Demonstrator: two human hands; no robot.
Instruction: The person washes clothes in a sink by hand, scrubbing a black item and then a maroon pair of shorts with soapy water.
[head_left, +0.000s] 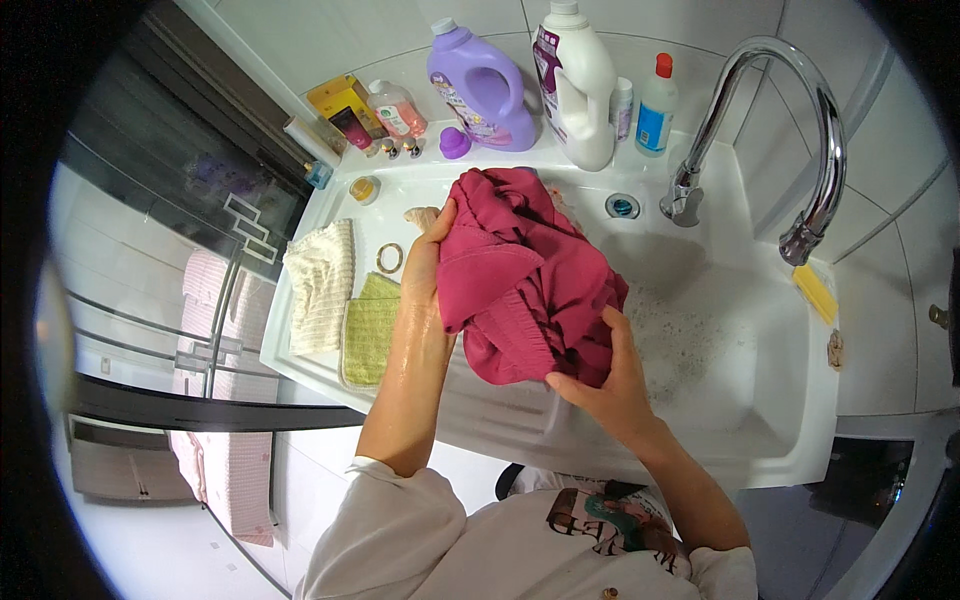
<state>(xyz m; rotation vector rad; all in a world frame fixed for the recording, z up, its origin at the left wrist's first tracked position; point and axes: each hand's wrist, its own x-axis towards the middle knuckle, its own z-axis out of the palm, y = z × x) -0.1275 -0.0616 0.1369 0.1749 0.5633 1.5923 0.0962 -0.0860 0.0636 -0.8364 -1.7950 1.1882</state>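
A bunched dark-pink garment with a ribbed band is held up between my two hands, above the washboard slope of a white laundry sink. My left hand grips its left side, thumb on top and the other fingers hidden behind the cloth. At the lower right edge, my right hand pinches the fabric between thumb and fingers. Wet sheen shows on my left forearm. Suds and a little water lie in the basin to the right.
A chrome faucet arches over the basin's right side. Purple and white detergent jugs and a red-capped bottle line the back ledge. Cream and green cloths lie left. A yellow soap bar rests on the right rim.
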